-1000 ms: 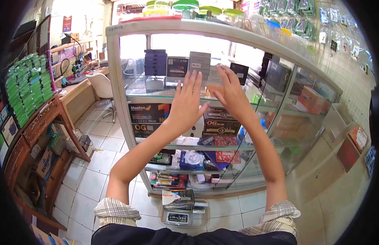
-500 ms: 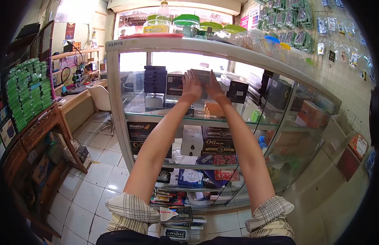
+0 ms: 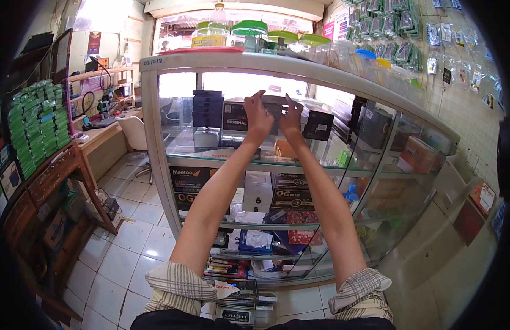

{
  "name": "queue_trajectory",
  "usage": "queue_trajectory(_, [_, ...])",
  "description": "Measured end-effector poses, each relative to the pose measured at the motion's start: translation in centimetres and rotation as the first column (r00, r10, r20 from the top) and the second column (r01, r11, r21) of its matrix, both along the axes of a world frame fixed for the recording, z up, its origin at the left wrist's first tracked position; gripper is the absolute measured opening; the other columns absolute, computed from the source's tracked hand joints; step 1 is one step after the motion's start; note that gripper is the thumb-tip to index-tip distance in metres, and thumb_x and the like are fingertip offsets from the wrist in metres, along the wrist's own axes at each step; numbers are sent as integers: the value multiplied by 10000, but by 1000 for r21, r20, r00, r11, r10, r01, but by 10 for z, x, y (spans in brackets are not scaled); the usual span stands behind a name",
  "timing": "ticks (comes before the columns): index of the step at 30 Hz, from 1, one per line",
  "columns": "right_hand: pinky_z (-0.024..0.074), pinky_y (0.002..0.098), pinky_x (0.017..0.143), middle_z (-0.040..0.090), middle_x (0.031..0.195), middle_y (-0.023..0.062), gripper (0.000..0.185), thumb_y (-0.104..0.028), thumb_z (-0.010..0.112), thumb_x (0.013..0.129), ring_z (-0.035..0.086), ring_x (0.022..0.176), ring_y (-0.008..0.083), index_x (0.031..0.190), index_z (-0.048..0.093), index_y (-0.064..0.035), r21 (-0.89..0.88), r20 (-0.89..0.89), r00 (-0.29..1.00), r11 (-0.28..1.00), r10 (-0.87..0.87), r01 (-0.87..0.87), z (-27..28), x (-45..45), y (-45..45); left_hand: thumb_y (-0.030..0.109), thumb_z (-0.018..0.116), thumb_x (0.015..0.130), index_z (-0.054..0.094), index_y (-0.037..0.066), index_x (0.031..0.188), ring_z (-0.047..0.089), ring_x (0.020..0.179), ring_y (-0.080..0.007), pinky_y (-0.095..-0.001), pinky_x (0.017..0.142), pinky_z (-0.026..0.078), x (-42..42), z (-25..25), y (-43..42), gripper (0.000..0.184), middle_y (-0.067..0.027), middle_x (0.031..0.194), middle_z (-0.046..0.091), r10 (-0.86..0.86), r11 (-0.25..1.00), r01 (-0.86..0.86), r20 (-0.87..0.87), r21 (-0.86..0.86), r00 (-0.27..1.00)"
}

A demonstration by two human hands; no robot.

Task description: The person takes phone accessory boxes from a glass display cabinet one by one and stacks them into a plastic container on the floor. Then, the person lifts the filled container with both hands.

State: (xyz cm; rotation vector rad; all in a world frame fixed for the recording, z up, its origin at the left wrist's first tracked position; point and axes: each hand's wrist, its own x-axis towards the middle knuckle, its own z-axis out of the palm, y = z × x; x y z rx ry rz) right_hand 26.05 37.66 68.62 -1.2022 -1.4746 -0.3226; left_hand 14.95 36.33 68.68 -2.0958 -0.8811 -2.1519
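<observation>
On the top glass shelf of the display case, a dark grey box [image 3: 274,100] is between my two hands. My left hand [image 3: 258,118] has its fingers curled on the box's left side. From the right side, my right hand [image 3: 291,117] grips the same box, with its index finger raised along the edge. A black box marked "ORIGINAL" [image 3: 234,116] is just left of my left hand, and a stack of dark boxes [image 3: 207,109] stands beyond it. Beside my right hand is another black box [image 3: 319,125]. An orange-brown box [image 3: 286,148] lies below my wrists.
The case's metal frame [image 3: 154,110] surrounds the shelves, with sliding glass [image 3: 370,181] at right. Lower shelves hold "OG PLUS" boxes [image 3: 292,199] and a "Meetoo" box [image 3: 192,177]. Jars with green lids [image 3: 249,34] line the top. Boxes [image 3: 237,290] sit near the floor before me.
My hands have gone from lying flatter over the box to curling around its sides. The box's top edge now shows between my fingers.
</observation>
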Motion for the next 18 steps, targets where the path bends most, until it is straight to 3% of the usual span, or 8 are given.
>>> queue_trajectory(1, [446, 344, 894, 334, 1168, 191, 671, 50, 572, 721, 534, 972, 302, 1323, 344, -139, 43, -112, 993, 998, 44, -40, -1, -4, -6, -51, 524, 661, 373, 35, 1199, 365, 1050, -365, -438, 921, 317, 0, 1, -3, 566, -216, 1102, 363, -2, 1000, 2, 1, 3, 1000])
queue_trajectory(2, [483, 310, 809, 292, 1078, 141, 638, 92, 580, 704, 540, 884, 233, 1273, 411, -141, 213, -123, 988, 975, 93, -65, -3, -8, -6, -71, 519, 647, 388, 53, 1189, 365, 1014, -350, -428, 900, 322, 0, 1, -7, 572, -192, 1053, 356, 1, 998, -5, 56, 62, 998])
queue_trajectory(6, [481, 319, 772, 309, 1076, 144, 533, 76, 603, 705, 535, 866, 238, 1190, 473, -105, 277, -74, 988, 955, 133, -108, 1, -28, -56, -92, 529, 621, 448, 63, 1124, 370, 972, -321, -406, 862, 329, -12, 1, -22, 533, -161, 995, 344, -35, 992, 17, 139, 129, 990])
queue_trajectory(10, [459, 353, 738, 321, 1060, 154, 411, 78, 595, 705, 515, 838, 260, 1081, 510, -65, 271, 23, 998, 961, 57, -61, -3, -35, -90, -83, 559, 611, 490, 50, 1062, 378, 969, -309, -401, 856, 331, -25, -5, -37, 476, -153, 998, 351, -14, 995, 0, 146, 96, 989])
queue_trajectory(12, [443, 381, 743, 322, 1064, 173, 387, 84, 584, 703, 508, 837, 287, 1056, 511, -55, 329, 73, 995, 941, 63, -84, -8, -36, -109, -105, 620, 601, 542, 46, 999, 456, 929, -224, -310, 745, 479, -32, -13, -48, 433, -111, 1008, 358, -64, 991, 50, 112, 123, 992])
queue_trajectory(13, [450, 376, 722, 339, 1061, 162, 370, 80, 590, 702, 514, 808, 290, 1039, 514, -52, 395, 114, 993, 916, 30, -73, -11, -36, -119, -105, 620, 601, 542, 46, 999, 456, 929, -224, -310, 745, 479, -37, -17, -59, 433, -111, 1008, 358, -62, 992, 49, 114, 117, 992])
queue_trajectory(15, [457, 370, 700, 357, 1058, 152, 352, 77, 597, 702, 520, 779, 292, 1022, 518, -49, 449, 152, 988, 891, -7, -63, -21, -36, -144, -128, 629, 610, 548, 33, 972, 467, 937, -204, -255, 721, 509, -45, -26, -87, 405, -96, 1016, 362, -133, 965, 122, 30, 232, 991])
queue_trajectory(18, [466, 370, 640, 432, 1044, 142, 367, 82, 597, 689, 526, 718, 298, 1015, 525, -71, 459, 163, 984, 878, 66, -135, -45, -32, -186, -116, 665, 567, 566, 52, 937, 492, 870, -207, -287, 700, 473, -59, -44, -136, 418, -92, 1024, 451, -123, 928, 121, -18, 352, 992])
